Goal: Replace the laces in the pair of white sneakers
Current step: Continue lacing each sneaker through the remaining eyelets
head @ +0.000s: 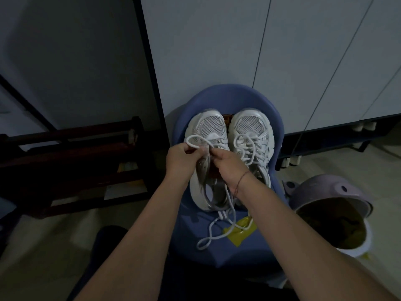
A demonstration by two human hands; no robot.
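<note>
Together, left hand (pixel 180 158) and right hand (pixel 227 167) pinch lace (pixel 193 139) — sneakers (pixel 213 126) crowd stool (pixel 234 93)

Two white sneakers stand side by side on a blue chair (pixel 227 94), toes toward its back edge. The left hand (pixel 180 159) and the right hand (pixel 227 164) both pinch the lace (pixel 195 140) of the left sneaker (pixel 211 124), which makes a loop above the fingers. The right sneaker (pixel 251 127) is laced. Near the front edge of the seat lie a loose lace (pixel 213 235) and a yellow packet (pixel 240 232).
</note>
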